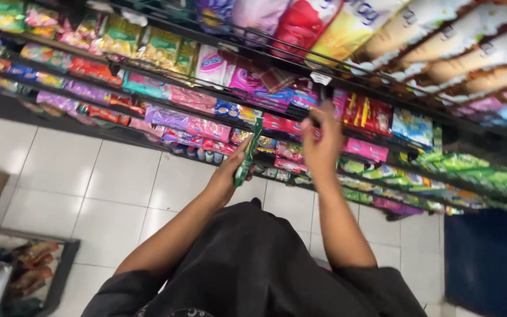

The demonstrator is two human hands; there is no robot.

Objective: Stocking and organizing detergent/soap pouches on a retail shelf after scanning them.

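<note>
Shelf-stocking in hand. Left hand (233, 170) grips a slim green packet (248, 151), held upright before the lower shelves (165, 126). Right hand (322, 144) reaches to a rack of red and pink packets (366, 114) — fingers curled, whether pinching anything cannot be told. Next move, likely: seat the packet squarely in its row.
</note>
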